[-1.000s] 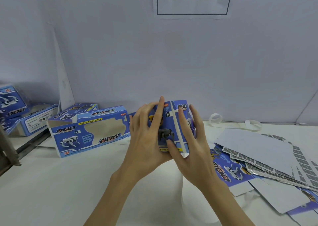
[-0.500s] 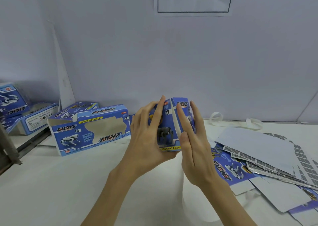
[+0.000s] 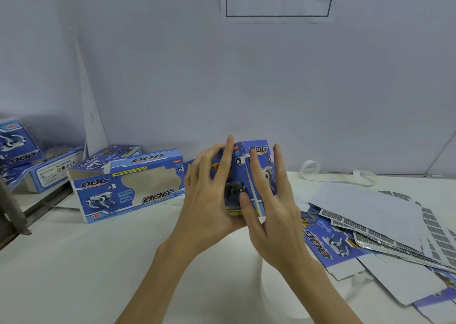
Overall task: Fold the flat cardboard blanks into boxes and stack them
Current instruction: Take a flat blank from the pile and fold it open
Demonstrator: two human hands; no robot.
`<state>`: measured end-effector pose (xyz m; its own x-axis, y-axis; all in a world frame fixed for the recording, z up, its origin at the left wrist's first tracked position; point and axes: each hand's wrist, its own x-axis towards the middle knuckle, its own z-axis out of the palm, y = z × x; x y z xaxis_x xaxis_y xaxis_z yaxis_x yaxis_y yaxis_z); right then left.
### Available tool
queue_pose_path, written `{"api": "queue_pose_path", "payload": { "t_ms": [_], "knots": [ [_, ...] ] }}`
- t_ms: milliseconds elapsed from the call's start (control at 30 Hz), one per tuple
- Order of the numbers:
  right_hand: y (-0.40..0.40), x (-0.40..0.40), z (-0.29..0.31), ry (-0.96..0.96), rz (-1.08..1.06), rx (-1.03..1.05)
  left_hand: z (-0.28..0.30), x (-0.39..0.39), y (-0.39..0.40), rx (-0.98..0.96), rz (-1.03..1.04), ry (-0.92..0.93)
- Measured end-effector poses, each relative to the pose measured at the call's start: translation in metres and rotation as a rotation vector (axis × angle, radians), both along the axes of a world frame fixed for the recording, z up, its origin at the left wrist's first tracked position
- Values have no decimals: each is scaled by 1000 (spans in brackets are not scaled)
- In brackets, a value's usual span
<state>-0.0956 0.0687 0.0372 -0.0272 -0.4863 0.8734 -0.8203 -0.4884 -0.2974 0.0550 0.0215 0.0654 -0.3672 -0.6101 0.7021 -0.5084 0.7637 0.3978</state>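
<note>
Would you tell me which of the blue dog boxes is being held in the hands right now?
The upright box at centre, gripped between the left hand and right hand; the windowed box left of it lies untouched.

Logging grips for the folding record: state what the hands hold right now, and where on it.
Both hands hold one blue box above the table. The left hand cups its left side; the right hand presses its right side, thumb on the near face.
</note>
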Motion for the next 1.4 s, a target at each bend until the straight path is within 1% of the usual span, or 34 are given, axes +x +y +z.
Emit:
{"api": "queue_pose_path", "payload": {
  "t_ms": [133,167,200,267,300,367,500,567,667,733,800,900,1067,1233,1400],
  "knots": [
    [-4,4,-4,21,-66,11,0,2,-1,-18,21,-5],
    [-5,4,-5,6,-53,30,0,3,-3,-37,32,-22],
    [-4,4,-6,-27,-2,62,-1,4,-4,-56,42,-43],
    [-2,-1,-6,-92,175,99,0,7,-8,-57,54,-52],
    [-1,-4,-7,-105,248,84,1,9,-9,-36,57,-34],
    [1,-6,-8,-99,315,21,3,11,-10,3,70,10],
    [2,0,-3,-179,336,-49,3,13,-8,-13,77,38],
    [1,2,0,-206,331,-66,5,13,-6,-77,82,31],
    [2,2,3,-283,354,-71,5,11,-4,-199,89,-38],
    [4,2,5,-344,396,-41,4,10,-4,-184,79,-45],
    [4,3,6,-364,426,-28,5,11,-4,-150,71,-43],
    [4,2,5,-359,437,-60,9,15,-4,-138,77,-65],
    [2,-2,-2,-218,285,-161,13,17,-6,-99,91,-92],
    [-3,-4,-4,-197,272,-218,12,14,-6,-107,77,-81],
    [-5,-10,-9,-140,256,-187,9,14,-6,-98,52,-113]
  ]
}}
